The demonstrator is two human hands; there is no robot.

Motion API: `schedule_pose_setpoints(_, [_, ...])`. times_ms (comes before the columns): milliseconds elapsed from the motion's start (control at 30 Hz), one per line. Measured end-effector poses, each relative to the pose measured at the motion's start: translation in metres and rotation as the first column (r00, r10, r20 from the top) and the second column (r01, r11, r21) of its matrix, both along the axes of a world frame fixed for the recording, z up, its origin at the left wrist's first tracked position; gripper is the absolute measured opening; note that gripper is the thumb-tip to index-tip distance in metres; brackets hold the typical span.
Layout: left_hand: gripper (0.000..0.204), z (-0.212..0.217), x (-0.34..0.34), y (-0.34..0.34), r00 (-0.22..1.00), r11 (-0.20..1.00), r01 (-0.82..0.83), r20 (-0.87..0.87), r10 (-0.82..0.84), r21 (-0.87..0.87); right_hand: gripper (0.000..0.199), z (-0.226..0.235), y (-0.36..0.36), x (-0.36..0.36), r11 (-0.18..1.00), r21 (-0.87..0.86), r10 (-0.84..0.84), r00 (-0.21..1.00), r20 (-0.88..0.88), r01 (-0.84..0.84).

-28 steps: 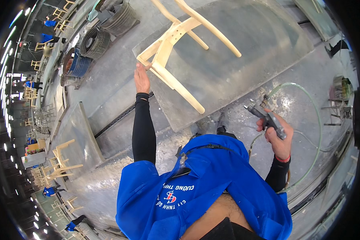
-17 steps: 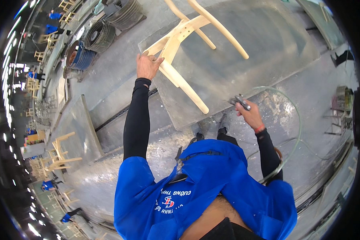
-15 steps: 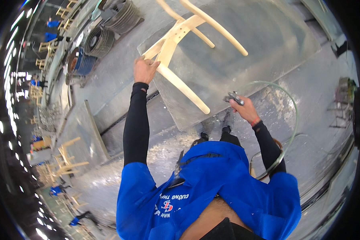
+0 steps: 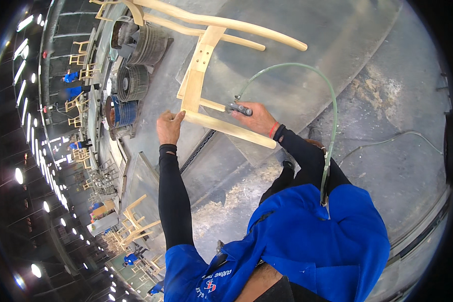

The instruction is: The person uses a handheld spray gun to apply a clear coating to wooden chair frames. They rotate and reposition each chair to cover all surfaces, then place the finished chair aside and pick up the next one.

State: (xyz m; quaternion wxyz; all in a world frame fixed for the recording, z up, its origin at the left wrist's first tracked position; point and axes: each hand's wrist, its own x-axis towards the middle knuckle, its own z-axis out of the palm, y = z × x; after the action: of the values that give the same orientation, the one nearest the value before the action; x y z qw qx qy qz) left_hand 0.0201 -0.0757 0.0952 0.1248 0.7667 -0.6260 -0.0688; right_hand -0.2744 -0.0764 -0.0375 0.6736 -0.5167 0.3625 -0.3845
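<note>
A pale wooden chair frame (image 4: 201, 65) lies on its side on a grey metal table (image 4: 312, 65). My left hand (image 4: 169, 127) grips the near corner of the frame, where a leg meets the rail. My right hand (image 4: 256, 118) holds a small metal air tool (image 4: 238, 108) pressed against the frame's lower leg. A green hose (image 4: 327, 95) arcs from the tool over my right arm to my blue jacket.
Metal drums and a blue barrel (image 4: 121, 110) stand left of the table. More pale chair frames (image 4: 133, 221) are stacked at lower left. People in blue (image 4: 70, 78) work far off on the left. Sawdust (image 4: 226, 196) lies on the floor below the table.
My right hand brought the air tool from my right side up onto the chair frame. My left hand stayed on the frame's corner. The view moved closer to the chair.
</note>
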Motion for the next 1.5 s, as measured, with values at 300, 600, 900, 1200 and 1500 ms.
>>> schedule_pose_setpoints(300, [0.041, 0.004, -0.007, -0.007, 0.999, 0.997, -0.042, 0.034, 0.039, 0.068, 0.037, -0.050, -0.004, -0.033, 0.986, -0.097, 0.077, 0.882, -0.464, -0.137])
schedule_pose_setpoints(600, [0.036, -0.005, -0.020, -0.012, 0.996, 0.996, -0.085, -0.039, 0.086, 0.013, 0.047, -0.007, -0.093, -0.087, 0.759, -0.401, -0.562, 0.827, -0.005, 0.513])
schedule_pose_setpoints(900, [0.038, -0.022, -0.055, -0.007, 0.977, 0.970, -0.196, -0.109, 0.181, -0.142, 0.040, -0.019, -0.076, -0.174, 0.907, -0.284, -0.410, 0.806, -0.427, 0.310])
schedule_pose_setpoints(1200, [0.030, -0.059, -0.104, 0.011, 0.948, 0.881, -0.242, -0.294, 0.125, -0.407, 0.050, 0.161, 0.029, -0.242, 0.992, -0.113, -0.078, 0.989, -0.129, 0.064])
schedule_pose_setpoints(1500, [0.025, -0.065, -0.131, 0.018, 0.939, 0.843, -0.277, -0.316, 0.137, -0.460, 0.048, 0.191, 0.032, -0.224, 0.916, -0.342, -0.299, 0.926, -0.231, 0.211])
